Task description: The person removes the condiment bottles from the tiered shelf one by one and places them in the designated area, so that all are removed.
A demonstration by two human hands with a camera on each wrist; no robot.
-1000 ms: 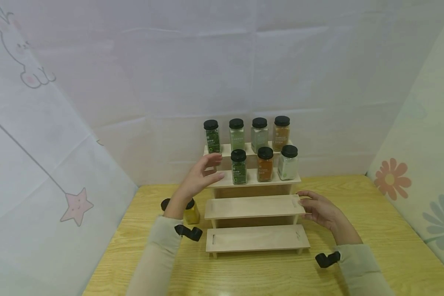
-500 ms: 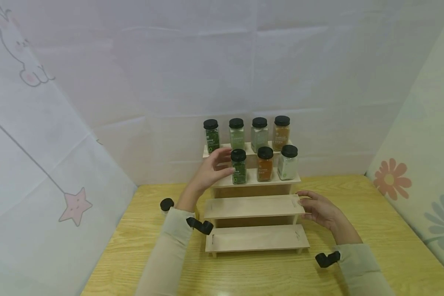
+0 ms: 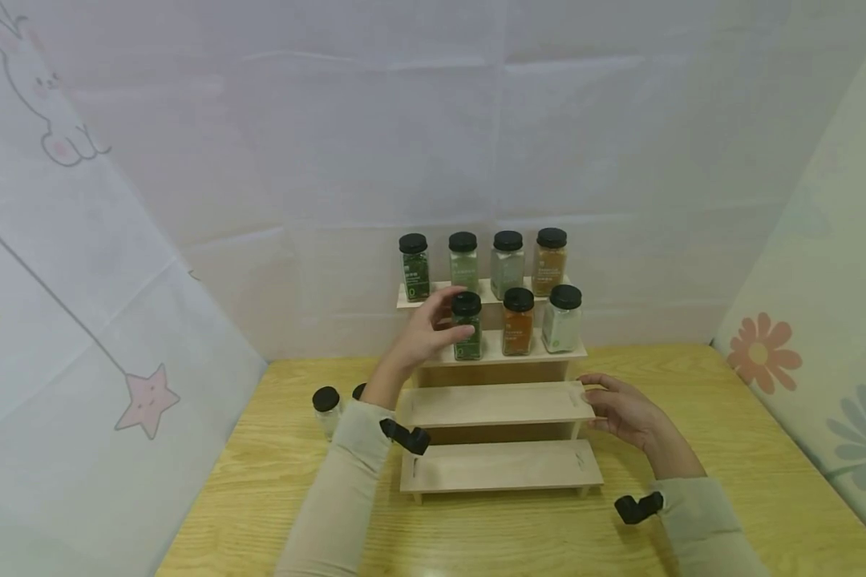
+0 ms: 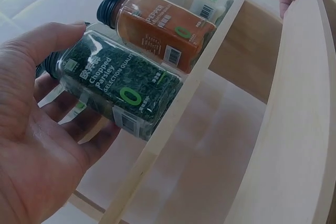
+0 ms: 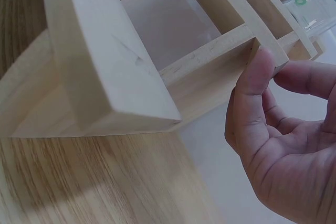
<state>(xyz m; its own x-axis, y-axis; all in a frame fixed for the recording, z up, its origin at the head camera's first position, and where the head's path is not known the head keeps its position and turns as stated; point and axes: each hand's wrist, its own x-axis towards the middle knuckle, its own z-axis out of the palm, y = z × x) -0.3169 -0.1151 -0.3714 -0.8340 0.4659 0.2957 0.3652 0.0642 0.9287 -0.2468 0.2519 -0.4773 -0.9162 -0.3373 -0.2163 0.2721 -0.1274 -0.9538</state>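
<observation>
A four-step wooden spice rack (image 3: 498,403) stands on the table. My left hand (image 3: 426,335) is at the left jar of the second step from the top, a chopped parsley jar (image 4: 121,80) with a black lid. The thumb lies on its near side and the fingers curl behind it. Upright beside it stand an orange pepper jar (image 4: 157,30) and a pale jar (image 3: 563,324). At the rack's right side, my right hand (image 5: 289,129) pinches the end of the step below, thumb against the board's edge.
Several more spice jars line the top step, among them a dark green jar (image 3: 415,272) at its left end. Left of the rack, a pale jar (image 3: 327,413) stands on the wooden table (image 3: 260,497), another partly behind my left sleeve. Fabric walls (image 3: 375,120) enclose the table.
My left hand has moved right, from beside the second step's open left end to around the parsley jar. The right hand has stayed at the rack's edge.
</observation>
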